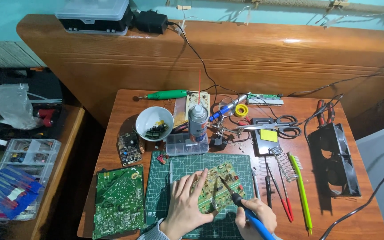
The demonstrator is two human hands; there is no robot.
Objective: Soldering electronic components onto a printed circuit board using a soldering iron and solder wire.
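White bowl [154, 123] of dark capacitors [157, 129]

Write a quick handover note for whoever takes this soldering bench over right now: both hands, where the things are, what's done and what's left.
Left hand: flat on the circuit board, pressing it onto the green cutting mat.
Right hand: gripping the blue soldering iron, tip down on the middle of the board.
Nearby: a second, larger green board lies left of the mat; spray can and white bowl of small parts stand behind it; scissors and the spring iron stand are to the right.
Done: board is laid out and held steady.
Left: the work at the joint under the tip; how far it has got cannot be told.
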